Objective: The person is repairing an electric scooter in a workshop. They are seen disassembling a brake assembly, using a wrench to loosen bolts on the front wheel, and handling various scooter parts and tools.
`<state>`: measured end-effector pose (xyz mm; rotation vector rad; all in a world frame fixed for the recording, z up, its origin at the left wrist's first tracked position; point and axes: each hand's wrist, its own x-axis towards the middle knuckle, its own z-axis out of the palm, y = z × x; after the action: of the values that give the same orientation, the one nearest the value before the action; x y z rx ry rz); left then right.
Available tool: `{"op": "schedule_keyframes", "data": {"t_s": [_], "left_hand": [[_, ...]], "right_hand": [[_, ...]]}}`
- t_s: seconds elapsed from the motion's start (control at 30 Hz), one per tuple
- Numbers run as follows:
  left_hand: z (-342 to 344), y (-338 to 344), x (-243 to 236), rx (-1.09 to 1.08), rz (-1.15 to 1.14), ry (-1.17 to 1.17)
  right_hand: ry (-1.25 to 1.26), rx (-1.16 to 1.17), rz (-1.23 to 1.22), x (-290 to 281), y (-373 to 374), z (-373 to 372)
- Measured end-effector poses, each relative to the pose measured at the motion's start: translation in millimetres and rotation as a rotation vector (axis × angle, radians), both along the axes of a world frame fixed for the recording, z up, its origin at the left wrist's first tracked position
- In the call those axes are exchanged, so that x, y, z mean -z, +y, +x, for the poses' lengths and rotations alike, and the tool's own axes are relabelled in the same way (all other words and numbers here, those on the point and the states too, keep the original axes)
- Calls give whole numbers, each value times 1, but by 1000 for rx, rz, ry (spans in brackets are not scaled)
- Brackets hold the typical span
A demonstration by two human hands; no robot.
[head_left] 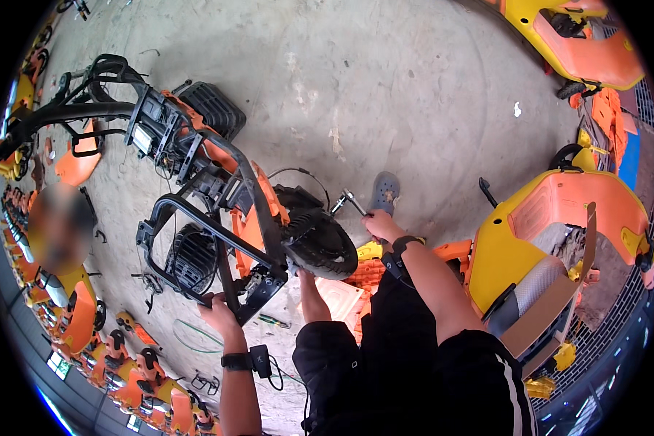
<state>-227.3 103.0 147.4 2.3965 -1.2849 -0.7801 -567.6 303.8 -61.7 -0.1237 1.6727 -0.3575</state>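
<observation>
Across the left and centre of the view, a stripped black scooter frame [218, 229] is seen; it is judged heavy and stiff, best held by its bare tubing. At the centre, a wheel [320, 243] is attached to it; its tyre is probably firm and grippy, though awkward to steady (it may turn when pushed). At lower left of centre, a frame tube is gripped by the left hand [221, 318]. Just right of centre, the handle of a metal hand tool [352, 202] is enclosed by the right hand [384, 226]. The tool looks rigid, fairly light and perhaps slippery if oily; its head is held beside the wheel, but whether it is seated cannot be told. No brand or lettering can be read on these things.
</observation>
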Motion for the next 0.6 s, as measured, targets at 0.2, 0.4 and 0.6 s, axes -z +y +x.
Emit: {"op": "schedule_keyframes", "data": {"t_s": [0.2,0.4,0.6], "left_hand": [[5,0,-1,-13,34,-35],[0,-2,-5,-52,58,11],[8,-1,-2,-46,75,42]], "right_hand": [[-156,109,66,11,-12,-28],[-304,8,128,28,-10,-55],[-268,-219,69,39,-2,-41]]}}
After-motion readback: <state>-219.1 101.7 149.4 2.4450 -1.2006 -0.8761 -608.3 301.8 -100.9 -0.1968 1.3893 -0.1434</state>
